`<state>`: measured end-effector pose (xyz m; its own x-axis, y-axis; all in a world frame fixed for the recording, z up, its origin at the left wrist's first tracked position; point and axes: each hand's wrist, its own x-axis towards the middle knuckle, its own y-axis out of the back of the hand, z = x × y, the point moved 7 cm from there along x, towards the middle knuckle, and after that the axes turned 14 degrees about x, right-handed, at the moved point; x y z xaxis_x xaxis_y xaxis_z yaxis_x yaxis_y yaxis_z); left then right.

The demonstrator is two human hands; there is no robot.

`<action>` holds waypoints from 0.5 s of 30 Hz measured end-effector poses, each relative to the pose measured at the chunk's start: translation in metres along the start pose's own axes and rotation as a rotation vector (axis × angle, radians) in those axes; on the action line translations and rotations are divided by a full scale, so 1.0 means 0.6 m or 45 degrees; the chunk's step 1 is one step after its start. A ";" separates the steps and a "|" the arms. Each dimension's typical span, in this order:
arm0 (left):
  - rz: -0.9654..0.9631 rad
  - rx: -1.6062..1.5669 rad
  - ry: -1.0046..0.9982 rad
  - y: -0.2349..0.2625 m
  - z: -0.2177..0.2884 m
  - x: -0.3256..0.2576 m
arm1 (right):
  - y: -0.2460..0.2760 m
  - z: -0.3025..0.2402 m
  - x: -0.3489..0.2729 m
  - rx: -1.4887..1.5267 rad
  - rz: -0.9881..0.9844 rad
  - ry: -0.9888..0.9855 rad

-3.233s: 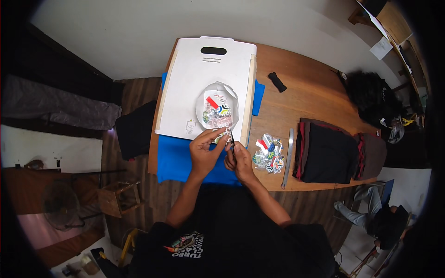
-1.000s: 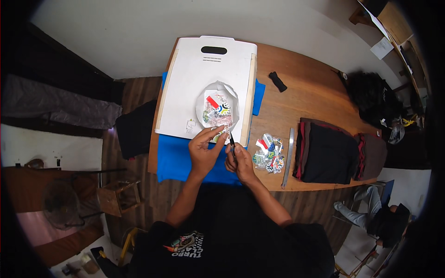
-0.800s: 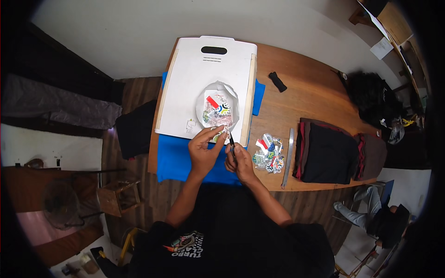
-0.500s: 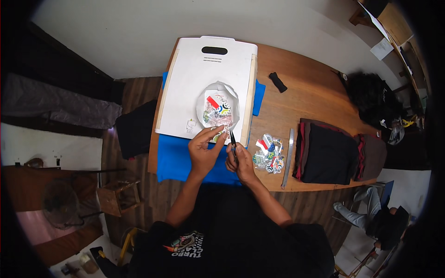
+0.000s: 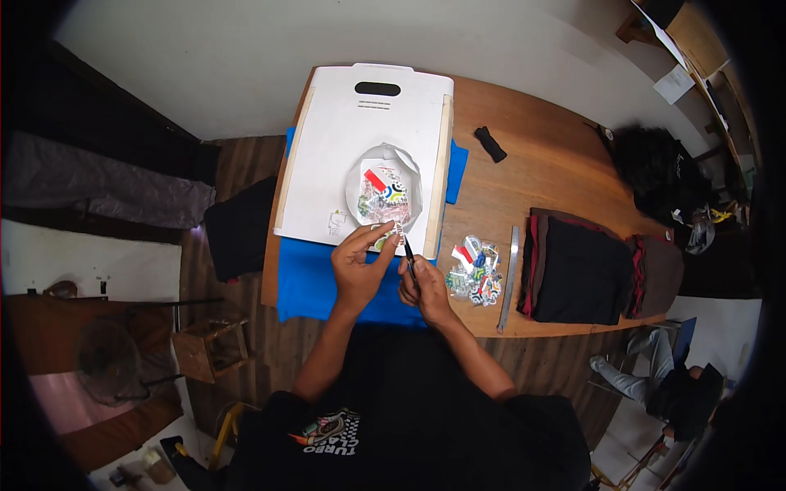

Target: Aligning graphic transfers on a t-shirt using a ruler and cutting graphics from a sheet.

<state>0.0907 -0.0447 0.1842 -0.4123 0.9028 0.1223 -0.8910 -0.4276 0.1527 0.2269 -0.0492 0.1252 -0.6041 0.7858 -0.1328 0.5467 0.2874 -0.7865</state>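
My left hand (image 5: 360, 260) pinches a small printed sticker-like piece (image 5: 399, 232) between thumb and fingers. My right hand (image 5: 425, 290) is closed round slim black scissors (image 5: 411, 260), with the tip close to that piece; the blades are too small to make out clearly. Just beyond both hands, a round white open container (image 5: 353, 195) holds several colourful printed pieces (image 5: 386, 190). It stands on a white plastic board (image 5: 327, 147) with an oval handle slot. To the right of my right hand, a heap of similar cutouts (image 5: 477, 274) lies on the wooden table.
Blue cloth (image 5: 307, 282) lies under the board. A metal ruler (image 5: 508, 282) rests beside folded dark garments (image 5: 577, 266) on the table (image 5: 540, 155). Farther back lies a black rolled item (image 5: 490, 145). At the lower right, another person (image 5: 684, 393) sits apart from the table.
The scissors' tip has shifted slightly and looks narrower and darker beside the piece. Both hands stay in nearly the same place, and the container and heap have not moved.
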 end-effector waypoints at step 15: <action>0.032 -0.013 -0.071 0.000 0.014 0.005 | -0.006 -0.006 0.001 -0.001 -0.031 0.016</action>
<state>0.0911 -0.0421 0.1929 -0.4237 0.8877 0.1801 -0.8824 -0.4494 0.1393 0.2263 -0.0478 0.1301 -0.6099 0.7854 -0.1057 0.5324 0.3072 -0.7887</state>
